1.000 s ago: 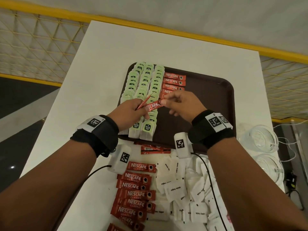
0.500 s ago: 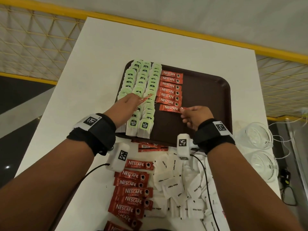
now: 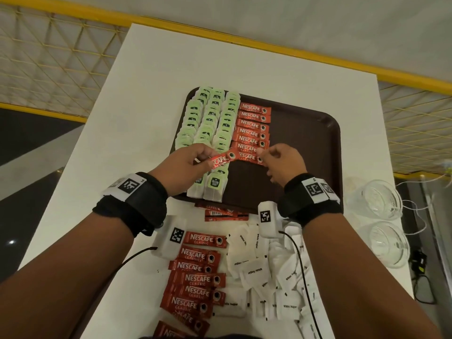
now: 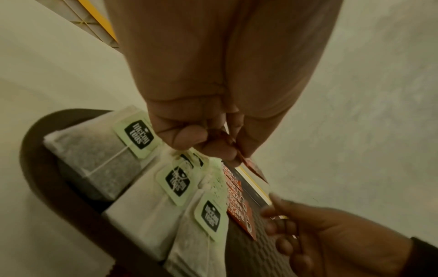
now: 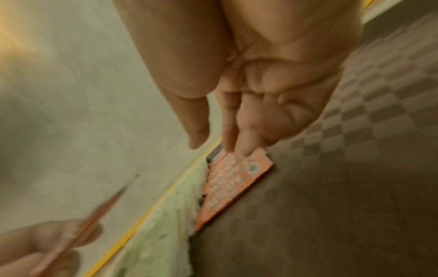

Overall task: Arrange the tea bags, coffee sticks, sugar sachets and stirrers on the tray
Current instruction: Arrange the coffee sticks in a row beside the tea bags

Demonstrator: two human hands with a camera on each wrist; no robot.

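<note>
A brown tray point(image 3: 305, 143) holds three columns of green-tagged tea bags point(image 3: 210, 123) on its left side. Beside them lies a column of red coffee sticks point(image 3: 253, 129). My left hand point(image 3: 206, 159) pinches one red coffee stick point(image 3: 223, 159) above the near tea bags, its free end pointing right; the same pinch point(image 4: 227, 148) shows in the left wrist view. My right hand point(image 3: 263, 155) touches the right end of the nearest stick point(image 3: 247, 156) in the column. In the right wrist view its extended fingers point(image 5: 237, 150) rest on that stick point(image 5: 237, 176), thumb apart.
On the white table point(image 3: 146, 118) in front of the tray lie several loose coffee sticks point(image 3: 198, 280) and a heap of white sugar sachets point(image 3: 269, 270). A few sticks point(image 3: 225, 214) lie at the tray's near rim. Two glass cups point(image 3: 376, 201) stand at the right.
My right hand took a stick, laid it at the near end of the column and now touches its right end. My left hand has swung its remaining stick rightward.
</note>
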